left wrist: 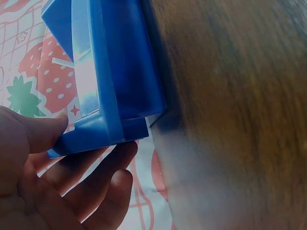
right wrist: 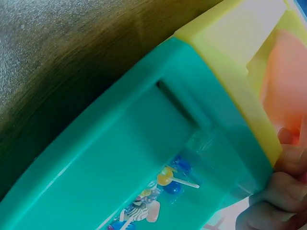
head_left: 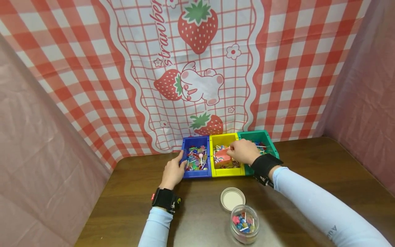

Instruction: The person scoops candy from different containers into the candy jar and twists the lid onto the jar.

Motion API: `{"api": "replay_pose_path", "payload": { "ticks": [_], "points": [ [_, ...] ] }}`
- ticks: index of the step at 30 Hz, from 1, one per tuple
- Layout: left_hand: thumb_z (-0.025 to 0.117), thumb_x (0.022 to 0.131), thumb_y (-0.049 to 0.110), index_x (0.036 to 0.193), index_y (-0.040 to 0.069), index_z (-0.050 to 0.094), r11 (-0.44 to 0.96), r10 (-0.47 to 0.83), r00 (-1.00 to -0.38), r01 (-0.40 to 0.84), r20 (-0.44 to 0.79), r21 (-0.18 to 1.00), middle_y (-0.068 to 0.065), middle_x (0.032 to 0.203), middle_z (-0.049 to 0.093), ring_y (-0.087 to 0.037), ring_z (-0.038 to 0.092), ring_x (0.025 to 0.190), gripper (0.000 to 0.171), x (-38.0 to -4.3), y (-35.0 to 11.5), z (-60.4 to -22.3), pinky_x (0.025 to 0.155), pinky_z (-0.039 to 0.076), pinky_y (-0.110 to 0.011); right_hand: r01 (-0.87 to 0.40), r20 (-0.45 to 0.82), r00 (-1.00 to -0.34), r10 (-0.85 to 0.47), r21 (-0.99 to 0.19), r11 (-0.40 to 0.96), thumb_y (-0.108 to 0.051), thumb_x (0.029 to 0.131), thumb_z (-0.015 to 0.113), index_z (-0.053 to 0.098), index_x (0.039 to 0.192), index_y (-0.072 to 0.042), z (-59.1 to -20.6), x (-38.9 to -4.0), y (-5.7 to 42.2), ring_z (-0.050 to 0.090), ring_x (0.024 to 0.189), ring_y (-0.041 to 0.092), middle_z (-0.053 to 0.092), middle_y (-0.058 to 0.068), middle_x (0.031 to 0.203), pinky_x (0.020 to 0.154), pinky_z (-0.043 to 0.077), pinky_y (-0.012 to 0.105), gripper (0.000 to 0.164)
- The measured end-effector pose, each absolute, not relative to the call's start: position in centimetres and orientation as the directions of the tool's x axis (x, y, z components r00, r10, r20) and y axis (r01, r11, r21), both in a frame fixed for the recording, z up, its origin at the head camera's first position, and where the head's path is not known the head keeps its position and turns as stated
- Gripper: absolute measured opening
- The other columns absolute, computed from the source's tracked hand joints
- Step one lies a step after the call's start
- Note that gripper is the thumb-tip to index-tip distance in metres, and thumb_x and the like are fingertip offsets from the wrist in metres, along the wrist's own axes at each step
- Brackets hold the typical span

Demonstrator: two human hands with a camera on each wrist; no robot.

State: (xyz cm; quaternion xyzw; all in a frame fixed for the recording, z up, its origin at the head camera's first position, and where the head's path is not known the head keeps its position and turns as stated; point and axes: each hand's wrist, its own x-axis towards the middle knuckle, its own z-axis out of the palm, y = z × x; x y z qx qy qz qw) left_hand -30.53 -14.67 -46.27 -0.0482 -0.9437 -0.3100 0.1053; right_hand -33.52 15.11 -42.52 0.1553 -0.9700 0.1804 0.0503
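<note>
Three joined bins stand at the back of the table. My left hand (head_left: 172, 173) grips the left wall of the blue bin (head_left: 196, 174), its thumb on the rim and its fingers against the outside in the left wrist view. Small wrapped candies and lollipops (head_left: 197, 158) lie in that bin. Over the yellow bin (head_left: 226, 172), my right hand (head_left: 245, 151) holds a coral-pink scoop (head_left: 223, 156) by its handle end. The scoop sits inside the bin among striped candies. In the right wrist view the scoop (right wrist: 287, 79) is partly cut off.
The green bin (head_left: 269, 136), holding lollipops (right wrist: 165, 176), lies under my right wrist. Nearer me are a round pale lid (head_left: 232, 199) and a clear jar (head_left: 245, 224) with mixed candies. A strawberry-print cloth (head_left: 197, 85) hangs behind the brown table (head_left: 132, 206).
</note>
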Motion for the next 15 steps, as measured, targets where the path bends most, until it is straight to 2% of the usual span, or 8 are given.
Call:
{"api": "replay_pose_path", "payload": {
  "ticks": [15],
  "points": [
    [0.061, 0.1, 0.024, 0.148, 0.015, 0.051, 0.795, 0.027, -0.975, 0.156, 0.222, 0.586, -0.02, 0.137, 0.058, -0.041, 0.057, 0.12, 0.05, -30.3, -14.6, -46.1, 0.095, 0.045, -0.057, -0.317, 0.162, -0.947, -0.276, -0.354, 0.88, -0.026, 0.094, 0.06, 0.042, 0.056, -0.016, -42.3, -33.2, 16.3, 0.031, 0.045, 0.016, 0.028, -0.003, 0.053, 0.049, 0.021, 0.03, 0.043]
  ]
}}
